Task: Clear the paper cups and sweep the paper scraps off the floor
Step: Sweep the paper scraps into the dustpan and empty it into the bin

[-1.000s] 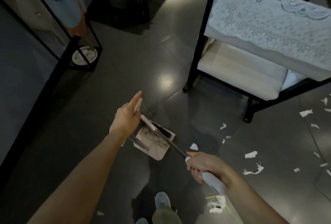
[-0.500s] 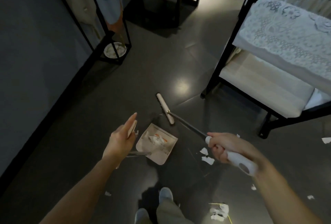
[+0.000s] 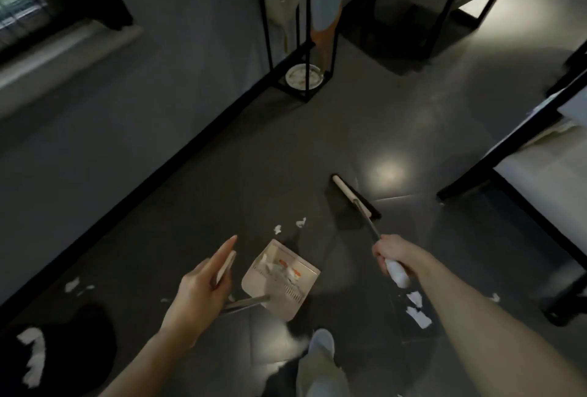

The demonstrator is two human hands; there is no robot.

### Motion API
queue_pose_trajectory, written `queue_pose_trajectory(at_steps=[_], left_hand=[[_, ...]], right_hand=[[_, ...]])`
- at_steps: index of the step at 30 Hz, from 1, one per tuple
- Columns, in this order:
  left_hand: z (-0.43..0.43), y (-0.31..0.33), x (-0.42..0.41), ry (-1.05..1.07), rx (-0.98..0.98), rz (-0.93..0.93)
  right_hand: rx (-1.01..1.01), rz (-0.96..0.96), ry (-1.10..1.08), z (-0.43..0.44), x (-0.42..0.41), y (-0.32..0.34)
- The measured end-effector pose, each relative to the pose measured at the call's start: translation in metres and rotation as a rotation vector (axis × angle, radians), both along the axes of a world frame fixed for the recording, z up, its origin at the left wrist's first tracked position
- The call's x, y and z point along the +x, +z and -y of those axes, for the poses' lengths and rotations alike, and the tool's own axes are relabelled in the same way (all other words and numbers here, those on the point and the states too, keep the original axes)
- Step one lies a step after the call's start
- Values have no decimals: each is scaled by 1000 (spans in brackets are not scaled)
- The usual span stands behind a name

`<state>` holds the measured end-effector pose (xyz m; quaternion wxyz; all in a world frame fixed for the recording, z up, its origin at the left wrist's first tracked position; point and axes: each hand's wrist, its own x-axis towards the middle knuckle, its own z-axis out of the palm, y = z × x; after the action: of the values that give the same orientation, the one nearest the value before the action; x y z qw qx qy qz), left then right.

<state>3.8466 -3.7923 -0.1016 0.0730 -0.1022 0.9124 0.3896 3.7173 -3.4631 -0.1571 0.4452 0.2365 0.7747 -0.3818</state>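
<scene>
A beige dustpan (image 3: 279, 279) rests on the dark floor with white scraps and orange bits inside. My left hand (image 3: 203, 288) holds the top of its long handle, with the index finger stretched out straight. My right hand (image 3: 392, 256) grips the white handle of a broom. The broom head (image 3: 352, 198) stands on the floor beyond the pan. Paper scraps lie just past the pan (image 3: 287, 226), under my right forearm (image 3: 417, 311) and at the left (image 3: 74, 285). No paper cup shows.
A grey wall with a black skirting runs along the left. A black metal stand (image 3: 305, 47) with a white dish (image 3: 303, 76) at its base stands ahead. Black-framed furniture with light cushions (image 3: 540, 180) is at the right. A black bin bag with white paper (image 3: 47, 358) sits at lower left.
The view has swung left. The broom head has lifted out of the dustpan and moved away to the right of it. My left hand keeps hold of the pan's handle.
</scene>
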Motion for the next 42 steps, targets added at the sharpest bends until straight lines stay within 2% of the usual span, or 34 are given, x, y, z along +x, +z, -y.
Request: queue_pose_trajectory(at_steps=[9,15,21,26,34,38,42], left_hand=[[64,10,100,140,-34,-71],[111,10,196,167,-43,-98],[143,14,294,263,18,-139],[161,11,346,271,-1,-110],[173,-12,366,338,9,-49],[182,-18,341,353,22,-60],[186,-15,311,313,-22,-45]], right_hand=[[-9,119,224,94,78,-10],[11,141,376,159,170,8],[24,167,259,195,280,20],[-37,109,73,194,305,49],[-6,-21,142,220,311,34],[3,58,252,236,321,11],[6,127,421,251,361,22]])
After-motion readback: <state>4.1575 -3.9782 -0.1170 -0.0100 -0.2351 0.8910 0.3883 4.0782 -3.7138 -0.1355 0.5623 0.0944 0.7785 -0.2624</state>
